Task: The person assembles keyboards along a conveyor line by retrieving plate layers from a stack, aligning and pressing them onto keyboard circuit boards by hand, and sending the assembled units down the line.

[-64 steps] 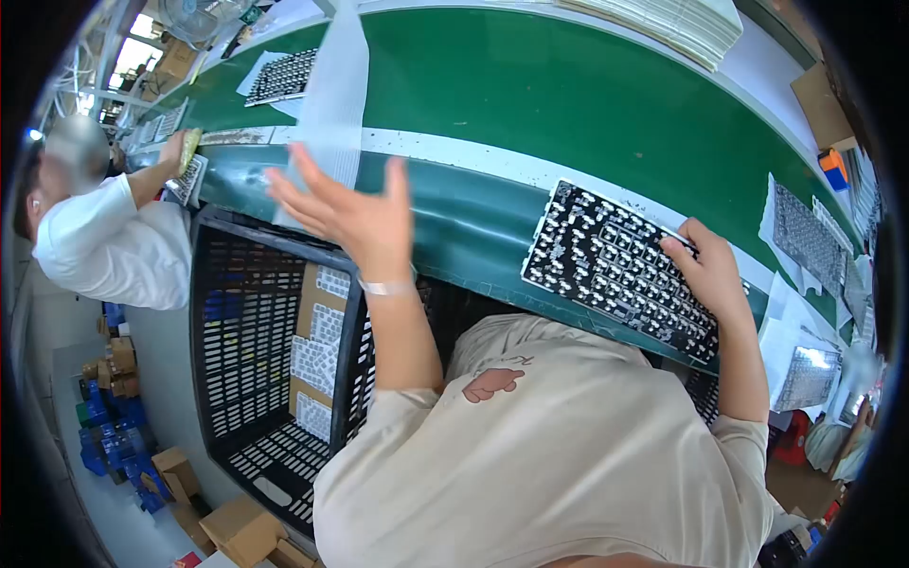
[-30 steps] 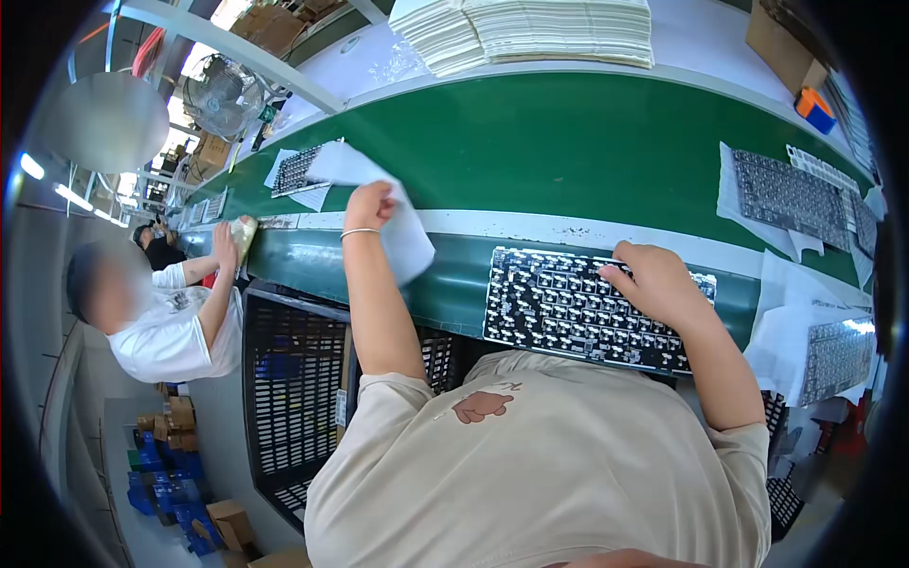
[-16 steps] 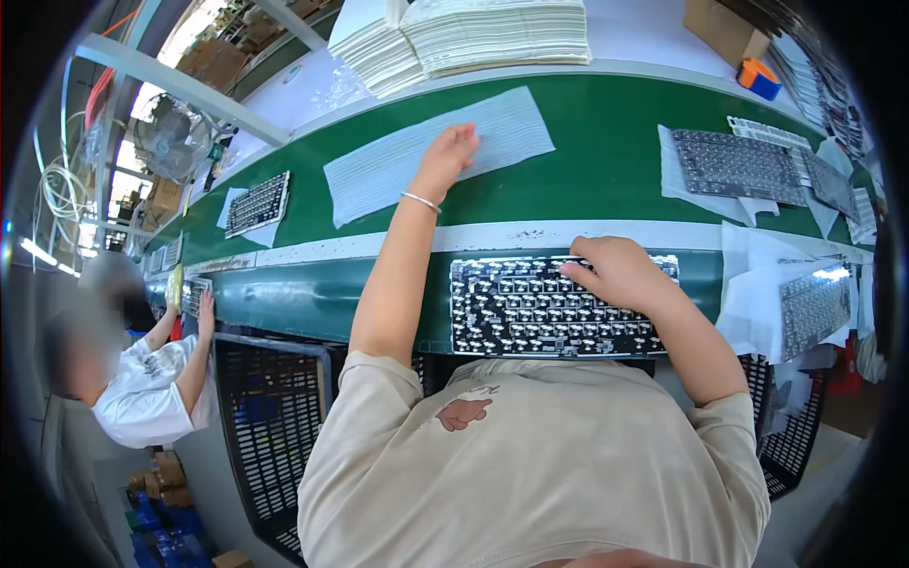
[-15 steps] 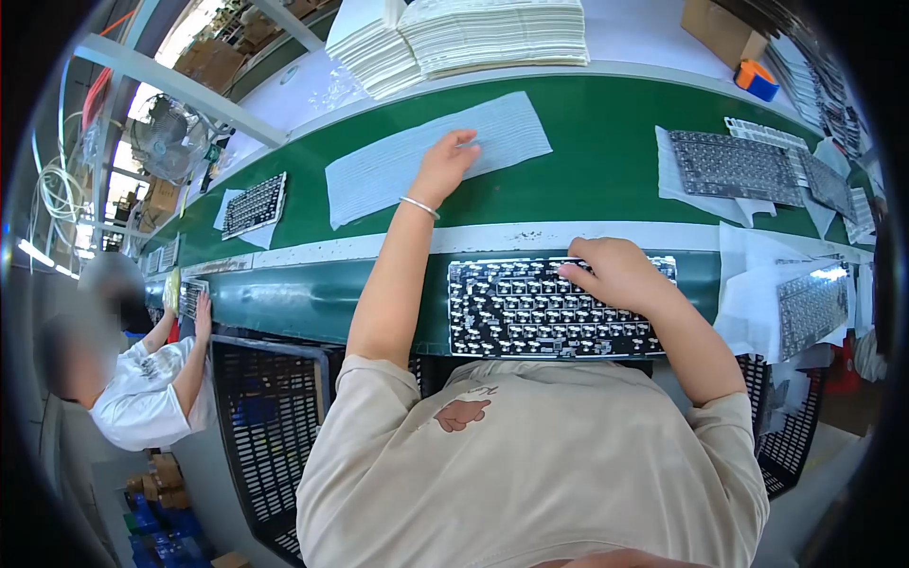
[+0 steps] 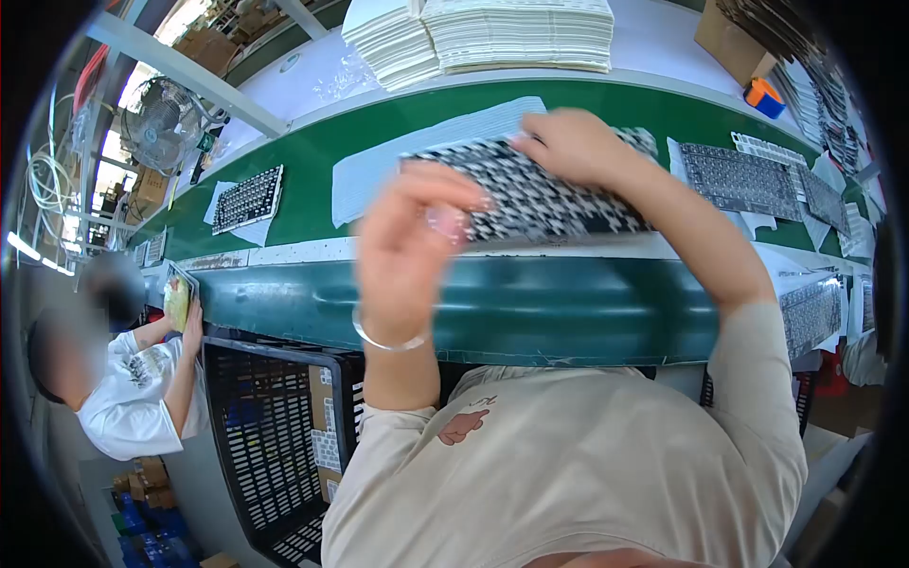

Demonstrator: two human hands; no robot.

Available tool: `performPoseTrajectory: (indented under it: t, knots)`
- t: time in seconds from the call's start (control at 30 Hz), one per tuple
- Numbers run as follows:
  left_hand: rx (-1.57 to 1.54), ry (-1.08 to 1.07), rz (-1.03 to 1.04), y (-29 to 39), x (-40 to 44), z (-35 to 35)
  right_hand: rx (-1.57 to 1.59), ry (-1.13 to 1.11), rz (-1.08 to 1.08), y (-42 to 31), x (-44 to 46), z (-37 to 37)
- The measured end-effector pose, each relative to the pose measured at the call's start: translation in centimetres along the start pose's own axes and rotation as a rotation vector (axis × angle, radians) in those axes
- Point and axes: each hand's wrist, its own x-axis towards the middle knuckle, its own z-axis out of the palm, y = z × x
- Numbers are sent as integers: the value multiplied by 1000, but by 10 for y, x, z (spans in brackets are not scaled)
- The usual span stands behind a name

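A keyboard without keycaps (image 5: 540, 194), a black board covered with rows of pale parts, is tilted and blurred over the front of the green work surface. Gripping its far edge from above is my right hand (image 5: 578, 147), with the fingers out of sight behind the board. My left hand (image 5: 407, 246), with a bracelet at the wrist, is at the board's left end. Motion smears its fingers, so I cannot tell whether they grip the board. Partly behind the board, a white foam sheet (image 5: 365, 180) lies flat on the green surface.
More keyboard boards lie at the left (image 5: 248, 201) and right (image 5: 739, 180) on thin sheets. A stack of white sheets (image 5: 521, 38) stands behind. Below the edge is a black crate (image 5: 275, 426). A co-worker (image 5: 142, 379) handles something at far left.
The keyboard has been lifted from the near edge and carried away from my body toward the foam sheet by my right hand. My left hand has come back from the sheet to the keyboard's left end.
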Motion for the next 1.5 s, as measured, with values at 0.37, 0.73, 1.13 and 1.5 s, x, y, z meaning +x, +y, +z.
performPoseTrajectory:
  t: [0.37,0.73,1.13,1.5]
  knots:
    - [596,-724,192,-142,16,158,-200,52,-22,30,36,-12]
    - [751,-839,133,-237,106,349,-160,164,-42,82,-51,-64]
    - [-15,-611,-950,-292,209,477,-44,216,-109,68,-154,-93]
    - [-104,-350,-581,-243,255,491,45,143,-127,48,-220,-111]
